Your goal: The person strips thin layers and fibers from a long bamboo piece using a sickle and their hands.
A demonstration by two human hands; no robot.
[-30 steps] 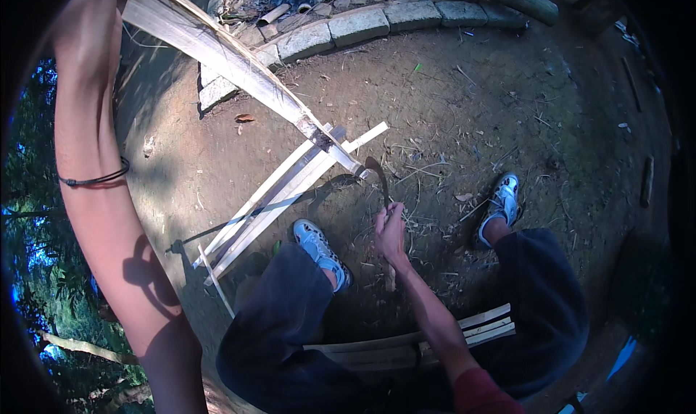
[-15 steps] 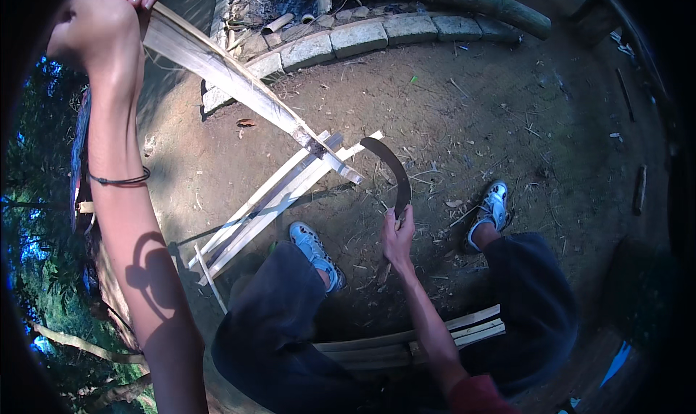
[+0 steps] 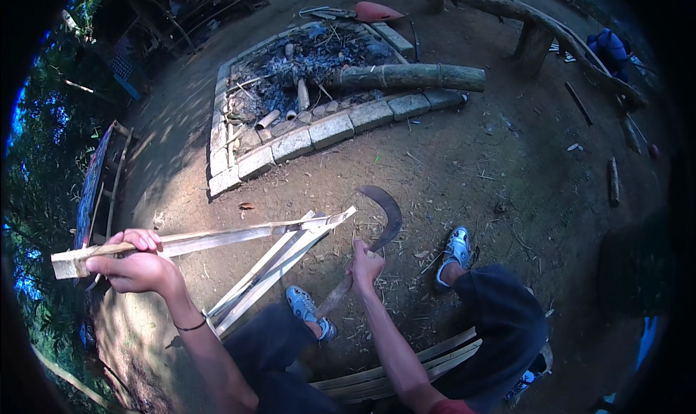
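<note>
Partly sunlit dirt ground (image 3: 464, 178) surrounds a block-edged hearth (image 3: 331, 130).

I see the left hand (image 3: 134, 267) at the frame's left, fingers (image 3: 147, 240) curled, thumb (image 3: 106, 266) extended. The right hand (image 3: 367, 263), fisted near centre, tops a forearm (image 3: 394, 338) slanting from the lower edge.

Pale strips (image 3: 274, 272) on earthen ground (image 3: 471, 189)

Pale strip (image 3: 217, 239) near sickle (image 3: 393, 217) (dark, curved).
</note>
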